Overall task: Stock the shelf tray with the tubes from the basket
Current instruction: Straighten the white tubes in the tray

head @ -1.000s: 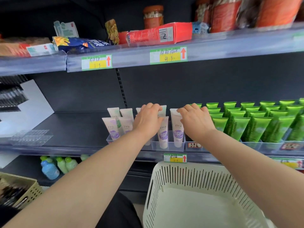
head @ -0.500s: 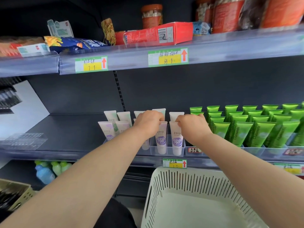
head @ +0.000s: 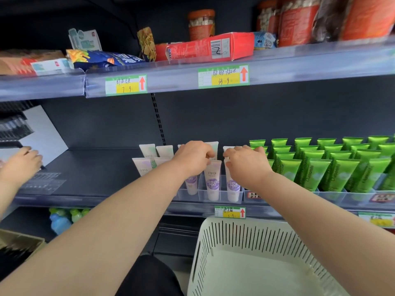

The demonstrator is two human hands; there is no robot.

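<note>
White plastic tubes with lavender labels (head: 148, 151) stand cap-down in rows inside a clear plastic shelf tray (head: 221, 196) at the front of the dark grey middle shelf (head: 96, 167). The left hand (head: 193, 159) reaches over the tray, its fingers curled down onto the crimped top of the near middle tube (head: 211, 180). The thumb is hidden, so whether it grips cannot be told. The right hand (head: 245, 165) is just right of it, with thumb and fingertips closed on the crimped top of the rightmost near tube (head: 233, 186).

Nearer than the shelf edge and below it is a white slotted plastic basket (head: 224, 253), its pale floor showing. A green-and-yellow price tag with a red arrow (head: 230, 212) is fixed to the shelf edge just above the basket rim.

To the right of the tray, bright green tubes (head: 333, 174) fill further clear trays. At far left another person's hand (head: 21, 163) rests near a clear moulded plastic sheet (head: 40, 183).

The upper shelf carries a red cardboard carton (head: 205, 48), a blue snack bag (head: 102, 58) and an orange-lidded jar (head: 201, 24). Pale blue and green bottles (head: 62, 218) stand on the shelf below, at left.
</note>
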